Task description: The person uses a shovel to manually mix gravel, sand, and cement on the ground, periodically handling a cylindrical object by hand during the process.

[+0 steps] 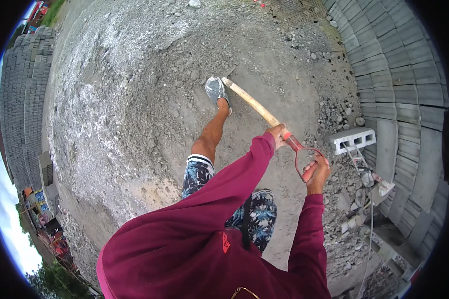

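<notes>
Your left hand (pixel 278 135) is grasping the wooden shaft (pixel 242 93) of a D-handled shovel (pixel 259 108), while your right hand (pixel 322 174) is clenching its red grip (pixel 309 174) near three o'clock. The shovel is slanting toward twelve o'clock, where your grey shoe (pixel 215 88) is resting just beside it.

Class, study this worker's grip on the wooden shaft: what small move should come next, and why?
Probably slide the left hand down the wooden shaft: it grips near the red D-handle, close to the right hand, while the shaft's far end sits beside the shoe, so a wider grip might help control.
</notes>
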{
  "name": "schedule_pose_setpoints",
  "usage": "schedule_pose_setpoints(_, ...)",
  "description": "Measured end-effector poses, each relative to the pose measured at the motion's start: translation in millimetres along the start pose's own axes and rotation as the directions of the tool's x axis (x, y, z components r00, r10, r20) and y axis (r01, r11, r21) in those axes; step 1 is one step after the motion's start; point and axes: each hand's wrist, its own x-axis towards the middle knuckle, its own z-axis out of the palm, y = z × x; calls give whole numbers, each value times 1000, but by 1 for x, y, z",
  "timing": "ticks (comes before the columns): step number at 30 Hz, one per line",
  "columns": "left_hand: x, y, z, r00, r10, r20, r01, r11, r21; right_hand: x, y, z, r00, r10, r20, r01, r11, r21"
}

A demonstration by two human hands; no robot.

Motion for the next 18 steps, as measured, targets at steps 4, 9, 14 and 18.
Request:
schedule_pose_setpoints(4, 12, 39, -36, 929, -355, 109, 276, 856, 437, 60, 47, -59, 961, -159, -225, 83, 945, -315)
schedule_pose_setpoints(9, 125, 126, -80, 937, -287, -198, 340, 876, 342, 88, 106, -79, 828, -102, -551, -162, 898, -410)
schedule_pose_setpoints(14, 214, 178, -80, 935, -9, -355, 61, 989, 138, 43, 57, -3, 864, -92, -495, -94, 936, -338)
schedule_pose_setpoints(18, 191, 149, -69, 906, -50, -420, 103, 989, 103, 33, 46, -35, 854, -127, -504, -151, 867, -475)
